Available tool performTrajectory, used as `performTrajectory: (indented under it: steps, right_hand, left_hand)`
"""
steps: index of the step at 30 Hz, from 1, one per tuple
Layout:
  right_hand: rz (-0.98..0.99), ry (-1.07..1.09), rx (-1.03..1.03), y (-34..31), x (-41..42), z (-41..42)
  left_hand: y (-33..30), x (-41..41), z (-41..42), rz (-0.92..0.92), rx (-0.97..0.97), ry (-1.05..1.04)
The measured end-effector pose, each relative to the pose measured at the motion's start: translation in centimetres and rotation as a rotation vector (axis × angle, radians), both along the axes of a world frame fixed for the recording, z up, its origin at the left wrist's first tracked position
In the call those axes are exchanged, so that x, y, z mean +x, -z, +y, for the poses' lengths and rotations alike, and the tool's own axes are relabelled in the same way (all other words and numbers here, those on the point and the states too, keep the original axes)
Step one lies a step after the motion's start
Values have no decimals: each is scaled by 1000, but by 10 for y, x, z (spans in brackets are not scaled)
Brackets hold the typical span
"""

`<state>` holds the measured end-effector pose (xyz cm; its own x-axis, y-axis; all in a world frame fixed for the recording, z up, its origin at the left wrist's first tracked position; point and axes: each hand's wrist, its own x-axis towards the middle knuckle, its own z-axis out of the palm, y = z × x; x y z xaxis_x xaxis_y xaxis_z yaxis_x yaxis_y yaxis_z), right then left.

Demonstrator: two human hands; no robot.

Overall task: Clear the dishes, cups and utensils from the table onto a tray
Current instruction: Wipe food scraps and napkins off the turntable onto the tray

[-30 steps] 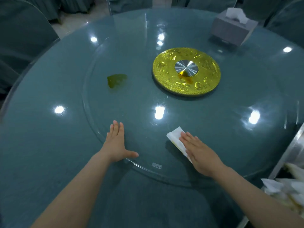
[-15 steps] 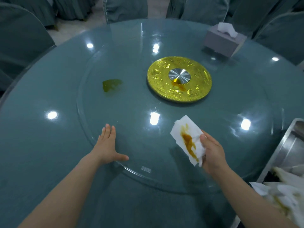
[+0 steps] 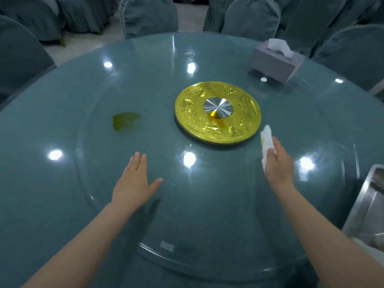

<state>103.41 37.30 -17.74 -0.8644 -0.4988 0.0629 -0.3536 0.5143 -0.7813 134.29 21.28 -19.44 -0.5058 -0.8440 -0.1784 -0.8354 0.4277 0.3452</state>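
Note:
My left hand (image 3: 136, 181) lies flat on the glass turntable (image 3: 207, 204), fingers straight and spread. My right hand (image 3: 277, 164) holds a stained white napkin (image 3: 266, 142) just right of the gold centre disc (image 3: 218, 112). An orange sauce stain marks the disc's front and its silver hub (image 3: 217, 107). A yellow-green spill (image 3: 125, 120) sits on the glass to the left. A steel tray (image 3: 365, 206) shows at the right edge.
A grey tissue box (image 3: 274, 61) stands at the far right of the round teal table (image 3: 41, 183). Covered chairs (image 3: 149, 15) ring the table's far side. Crumpled white napkins (image 3: 374, 252) lie in the tray.
My right hand lifted the napkin off the glass, showed its stained side, then carried it forward to beside the gold disc. My left hand slid slightly forward on the turntable.

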Motion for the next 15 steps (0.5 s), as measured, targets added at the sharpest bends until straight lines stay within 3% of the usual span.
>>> performTrajectory:
  steps: [4,6,12,15]
  right_hand:
    - [123,-429,361,35,7,-31]
    - [195,-511,440,48,8,-44]
    - [231,-184,309,50,-14,-108]
    - [272,-140,383,48,-32,-148]
  left_hand:
    - [6,-45,-25,-47,27,95]
    - [8,-56,-36,-140,53,139]
    - [15,-65,-46,-220,78,156]
    - [18,-65,-47,-221,70,161]
